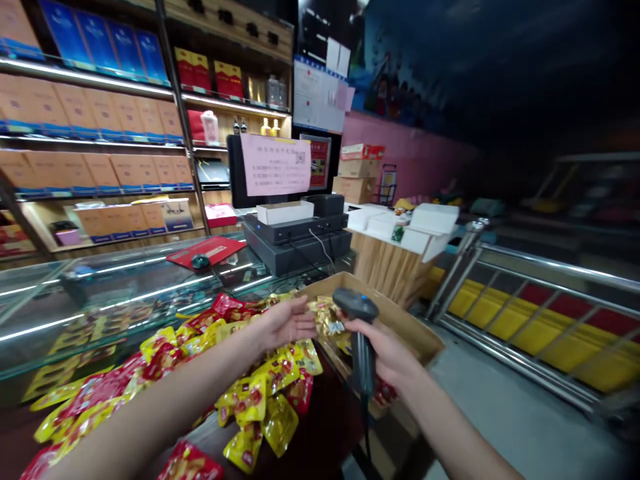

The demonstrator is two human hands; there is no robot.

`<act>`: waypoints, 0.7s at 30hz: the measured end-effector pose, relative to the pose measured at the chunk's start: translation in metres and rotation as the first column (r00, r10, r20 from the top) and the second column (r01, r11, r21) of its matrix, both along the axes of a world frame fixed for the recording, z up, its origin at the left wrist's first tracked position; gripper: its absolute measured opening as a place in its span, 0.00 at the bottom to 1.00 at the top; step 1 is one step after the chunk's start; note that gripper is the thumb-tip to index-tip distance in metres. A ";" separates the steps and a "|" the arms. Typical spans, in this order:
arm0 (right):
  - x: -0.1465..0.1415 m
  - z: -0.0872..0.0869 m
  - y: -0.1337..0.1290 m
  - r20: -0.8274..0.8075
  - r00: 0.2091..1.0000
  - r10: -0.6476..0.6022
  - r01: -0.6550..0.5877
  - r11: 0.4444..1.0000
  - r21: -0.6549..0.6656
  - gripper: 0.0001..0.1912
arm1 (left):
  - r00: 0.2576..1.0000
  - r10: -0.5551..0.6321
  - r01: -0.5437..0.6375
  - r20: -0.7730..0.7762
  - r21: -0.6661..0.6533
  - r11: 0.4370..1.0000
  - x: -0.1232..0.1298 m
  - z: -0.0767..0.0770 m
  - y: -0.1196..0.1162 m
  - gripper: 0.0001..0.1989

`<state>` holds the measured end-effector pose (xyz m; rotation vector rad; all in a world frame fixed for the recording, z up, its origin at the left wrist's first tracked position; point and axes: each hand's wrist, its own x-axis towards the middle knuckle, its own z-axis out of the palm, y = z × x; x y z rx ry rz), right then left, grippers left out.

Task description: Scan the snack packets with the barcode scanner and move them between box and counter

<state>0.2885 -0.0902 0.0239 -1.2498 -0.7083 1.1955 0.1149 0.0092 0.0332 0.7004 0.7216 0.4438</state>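
The right hand (383,351) clenches one black plastic scanner (361,333). The left hand (285,323) hangs open over many shiny snack packets (255,393).

Bright white strip lights (85,77) under the shelves (100,141), well beyond and left of the left hand (285,323), give most of the light. Long streaks of glare cross the glass desk (150,287) just past that hand, and the packets (255,400) below it shine in spots. Right of the right hand (380,350), the scene falls dim, with deep shadow toward the top corner. The metal railing (535,293) there bends with wide-angle distortion, and the background beyond it is soft and blurred.
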 end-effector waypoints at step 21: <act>-0.153 -0.065 -0.004 -0.175 0.736 0.653 -0.673 0.733 -0.099 0.12 | 0.943 0.329 -0.333 -0.051 -0.121 0.935 -0.196 -0.064 -0.081 0.15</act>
